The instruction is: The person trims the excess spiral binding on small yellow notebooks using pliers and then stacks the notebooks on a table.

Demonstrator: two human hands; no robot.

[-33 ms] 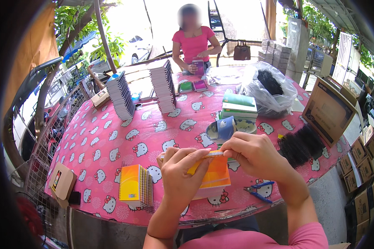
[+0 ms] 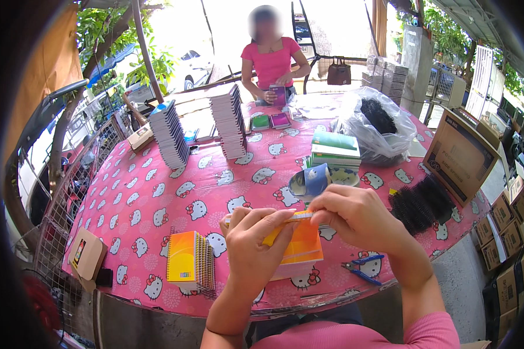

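My left hand (image 2: 256,235) grips a small orange-yellow notebook (image 2: 300,216) by its side, thumb on the near face and fingers over the top. The notebook is tilted so its page edge faces up. At the right end of that edge, the fingers of my right hand (image 2: 355,218) are pinched together; what lies between them is hidden. Beneath both hands sits a stack of orange booklets (image 2: 305,250), partly covered by my left hand. Left of it stands a pile of yellow-orange spiral notebooks (image 2: 183,259) with wire bindings.
Blue-handled cutters (image 2: 364,269) and black binding coils (image 2: 422,203) lie to the right. Beyond are a blue patterned roll (image 2: 315,179), green-covered books (image 2: 335,145), a plastic bag (image 2: 384,142) and a cardboard box (image 2: 460,154). Tall book stacks (image 2: 227,122) stand far left. A person (image 2: 273,64) handles a purple book opposite.
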